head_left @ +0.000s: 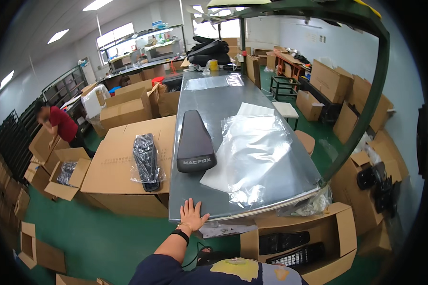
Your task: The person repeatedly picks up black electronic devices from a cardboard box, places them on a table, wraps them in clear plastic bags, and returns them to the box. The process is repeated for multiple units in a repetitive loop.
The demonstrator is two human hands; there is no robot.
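My left hand (191,216) lies flat at the near left corner of the grey worktable (228,97), palm down and fingers spread, holding nothing. A dark band circles its wrist. My right hand is out of view. Beyond my left hand, a long black padded bike seat (195,142) rests on the tabletop, its wide end toward me with pale lettering. To its right, clear plastic bags (257,152) lie flat over white sheet material. Left of the table, a black part in clear plastic (146,159), seemingly another seat, rests on a large closed carton (114,159).
An open carton (345,228) with black seat-shaped parts stands below the table's near right edge. A green metal frame (378,95) arches over the right side. Black items (209,50) are piled at the far end. At left, a person in red (64,124) bends over cartons.
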